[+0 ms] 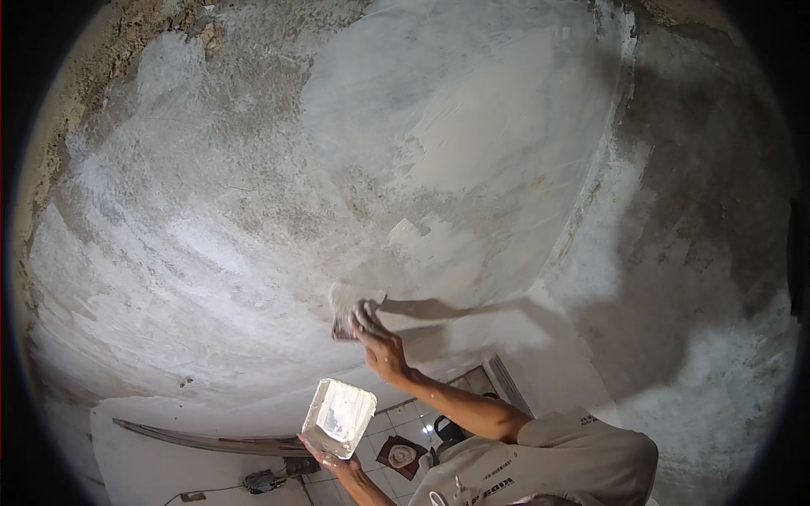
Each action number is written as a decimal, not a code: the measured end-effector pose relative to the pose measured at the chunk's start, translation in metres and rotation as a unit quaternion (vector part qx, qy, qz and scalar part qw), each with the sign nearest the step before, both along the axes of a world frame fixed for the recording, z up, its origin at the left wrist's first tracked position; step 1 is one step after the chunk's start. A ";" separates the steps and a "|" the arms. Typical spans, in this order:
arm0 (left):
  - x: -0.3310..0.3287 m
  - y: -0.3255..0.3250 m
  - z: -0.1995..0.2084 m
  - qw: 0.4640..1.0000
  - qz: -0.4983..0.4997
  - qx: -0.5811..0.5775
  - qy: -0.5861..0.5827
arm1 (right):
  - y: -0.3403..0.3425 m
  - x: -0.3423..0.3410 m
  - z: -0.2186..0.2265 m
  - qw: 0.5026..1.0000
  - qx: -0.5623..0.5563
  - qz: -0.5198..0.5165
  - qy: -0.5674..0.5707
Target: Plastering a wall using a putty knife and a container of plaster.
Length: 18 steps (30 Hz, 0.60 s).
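My right hand (377,339) is closed around a flat, putty-coated scraper (346,299) with a dark reddish lower edge. The scraper is against or very close to the grey plastered wall (228,185); motion blur hides whether they touch. Lower and to the left, my left hand (331,460) holds a white rectangular tub (339,419) from beneath, its open top facing up. Whitish paste smears the inside of the tub. A smooth, paler patch of plaster (472,118) covers the upper middle of the wall.
A corner ridge (591,181) runs down on the right, where a second wall (700,253) stands in shadow. Long thin boards (202,440) lie at lower left, with a dark bundle (263,481) nearby. A dark red square (400,455) bearing a whitish lump rests on the tiled floor (405,413).
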<state>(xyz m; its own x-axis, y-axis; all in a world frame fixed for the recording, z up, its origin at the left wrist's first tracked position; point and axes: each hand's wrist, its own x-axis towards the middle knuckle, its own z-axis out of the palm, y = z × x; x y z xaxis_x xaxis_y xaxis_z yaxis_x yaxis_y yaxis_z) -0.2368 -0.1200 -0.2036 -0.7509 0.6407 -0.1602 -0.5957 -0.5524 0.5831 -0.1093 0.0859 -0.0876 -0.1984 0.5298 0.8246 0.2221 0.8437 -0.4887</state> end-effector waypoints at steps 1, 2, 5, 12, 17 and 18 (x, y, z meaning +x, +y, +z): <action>0.000 -0.001 -0.007 0.997 0.010 0.002 0.079 | -0.008 0.004 0.004 0.999 -0.014 0.037 0.029; 0.002 -0.001 -0.009 0.987 0.018 0.003 0.158 | -0.014 0.014 0.004 0.995 -0.029 0.072 0.058; -0.004 -0.001 -0.006 0.998 0.002 0.019 0.051 | 0.001 0.055 -0.042 0.986 -0.101 -0.085 0.104; -0.004 -0.008 0.011 0.999 0.009 -0.024 0.047 | 0.069 0.099 0.029 0.930 0.036 -0.293 0.220; -0.005 -0.016 -0.014 0.965 0.067 0.062 0.247 | 0.051 0.033 -0.017 0.972 0.011 -0.200 0.120; -0.007 -0.017 -0.012 0.965 0.062 0.063 0.249 | 0.033 0.026 -0.032 0.986 -0.039 -0.148 0.067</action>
<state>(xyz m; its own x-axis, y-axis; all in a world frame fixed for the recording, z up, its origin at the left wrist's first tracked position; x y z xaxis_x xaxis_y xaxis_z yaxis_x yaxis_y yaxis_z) -0.2438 -0.1368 -0.2153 -0.7872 0.5313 0.3131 -0.1841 -0.6870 0.7029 -0.0830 0.1193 -0.1199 0.0814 0.6107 0.7876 0.3818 0.7109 -0.5907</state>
